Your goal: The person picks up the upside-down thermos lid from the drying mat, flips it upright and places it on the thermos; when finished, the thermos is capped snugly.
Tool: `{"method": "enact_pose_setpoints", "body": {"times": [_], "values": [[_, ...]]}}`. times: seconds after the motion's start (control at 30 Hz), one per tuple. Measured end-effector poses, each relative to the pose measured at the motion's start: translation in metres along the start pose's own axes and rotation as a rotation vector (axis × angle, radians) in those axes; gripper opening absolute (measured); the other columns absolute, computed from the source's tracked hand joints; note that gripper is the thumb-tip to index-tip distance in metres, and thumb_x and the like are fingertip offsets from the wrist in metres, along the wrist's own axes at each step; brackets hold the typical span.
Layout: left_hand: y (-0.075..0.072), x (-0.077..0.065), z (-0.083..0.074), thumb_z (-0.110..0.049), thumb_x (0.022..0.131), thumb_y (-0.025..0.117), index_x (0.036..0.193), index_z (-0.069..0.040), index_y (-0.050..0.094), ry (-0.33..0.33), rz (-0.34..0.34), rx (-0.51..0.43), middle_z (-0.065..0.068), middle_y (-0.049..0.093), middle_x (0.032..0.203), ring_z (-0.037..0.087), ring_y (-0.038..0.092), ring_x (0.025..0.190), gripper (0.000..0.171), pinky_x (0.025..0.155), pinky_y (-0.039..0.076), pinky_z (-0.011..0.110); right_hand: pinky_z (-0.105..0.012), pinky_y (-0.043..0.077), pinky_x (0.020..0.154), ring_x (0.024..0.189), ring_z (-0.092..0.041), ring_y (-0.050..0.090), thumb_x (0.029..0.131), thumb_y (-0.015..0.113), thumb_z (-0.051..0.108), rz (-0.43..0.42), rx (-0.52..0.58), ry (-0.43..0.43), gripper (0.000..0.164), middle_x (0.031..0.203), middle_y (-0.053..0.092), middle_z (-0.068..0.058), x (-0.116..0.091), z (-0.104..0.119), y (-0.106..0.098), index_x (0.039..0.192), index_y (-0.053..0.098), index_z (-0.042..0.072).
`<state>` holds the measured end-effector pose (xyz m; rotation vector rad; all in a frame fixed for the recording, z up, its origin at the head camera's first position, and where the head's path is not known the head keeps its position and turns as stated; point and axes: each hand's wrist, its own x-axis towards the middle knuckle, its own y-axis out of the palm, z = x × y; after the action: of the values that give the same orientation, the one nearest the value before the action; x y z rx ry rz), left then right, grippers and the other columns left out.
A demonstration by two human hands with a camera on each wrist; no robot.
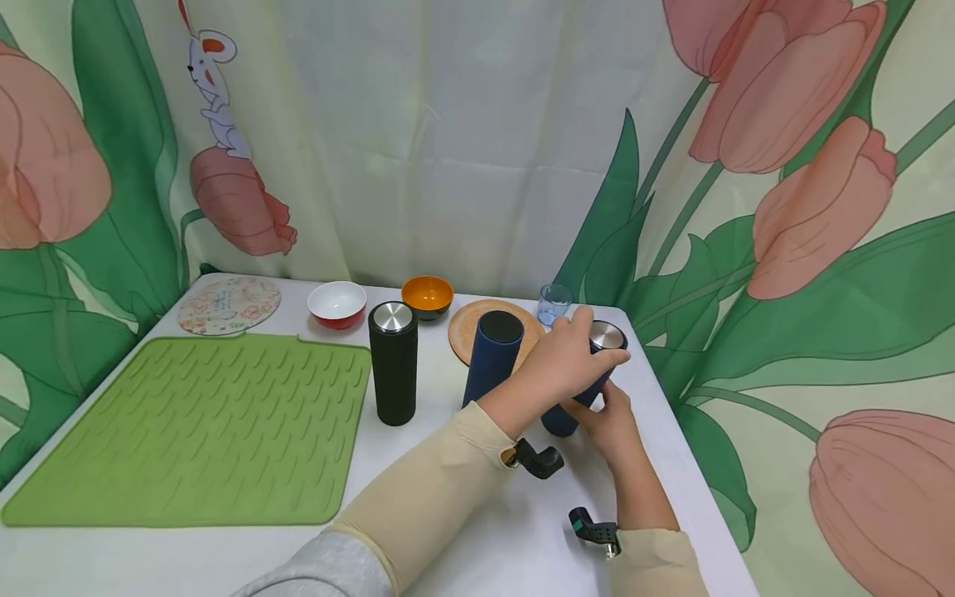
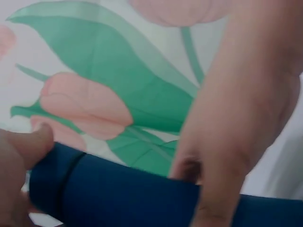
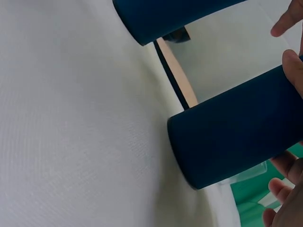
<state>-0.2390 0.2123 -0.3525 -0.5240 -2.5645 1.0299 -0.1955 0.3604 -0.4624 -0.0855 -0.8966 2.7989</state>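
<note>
At the right of the table a blue thermos (image 1: 559, 421) with a silver-topped lid (image 1: 607, 333) stands between both hands. My left hand (image 1: 569, 358) reaches across and grips it around the lid; in the left wrist view the left thumb (image 2: 42, 137) lies along the lid above a dark seam. Lower down, my right hand (image 1: 613, 423) holds the body, its palm side hidden. The right wrist view shows the base of this thermos (image 3: 227, 132) right at the white cloth. Just left of it, a second blue thermos (image 1: 492, 352) with a dark top stands partly behind the left forearm.
A black thermos (image 1: 394, 365) stands beside a green mat (image 1: 201, 431). Along the back are a round patterned mat (image 1: 230, 305), a red-and-white bowl (image 1: 337, 305), an orange bowl (image 1: 428, 294), a round wooden board (image 1: 464, 325) and a clear glass (image 1: 554, 303). A printed curtain hangs behind.
</note>
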Motion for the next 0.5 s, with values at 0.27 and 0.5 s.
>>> {"method": "enact_pose_setpoints", "body": {"times": [0.27, 0.5], "values": [[-0.017, 0.003, -0.002, -0.061, 0.102, 0.062, 0.155, -0.015, 0.044, 0.014, 0.117, 0.012, 0.013, 0.06, 0.139, 0.025, 0.067, 0.116, 0.072, 0.086, 0.06, 0.039, -0.07, 0.025, 0.126, 0.163, -0.042, 0.024, 0.095, 0.077, 0.053, 0.015, -0.011, 0.012, 0.082, 0.172, 0.035, -0.018, 0.0, 0.003, -0.004, 0.162, 0.043, 0.02], [0.007, -0.005, -0.012, -0.082, 0.082, 0.071, 0.142, -0.012, 0.043, -0.095, -0.076, 0.105, 0.008, 0.064, 0.116, 0.016, 0.064, 0.08, 0.096, 0.061, 0.047, 0.031, -0.069, 0.025, 0.126, 0.163, -0.042, 0.022, 0.098, 0.076, 0.033, -0.018, -0.037, -0.025, 0.069, 0.168, 0.042, -0.015, -0.002, 0.001, 0.0, 0.16, 0.046, 0.019]]}}
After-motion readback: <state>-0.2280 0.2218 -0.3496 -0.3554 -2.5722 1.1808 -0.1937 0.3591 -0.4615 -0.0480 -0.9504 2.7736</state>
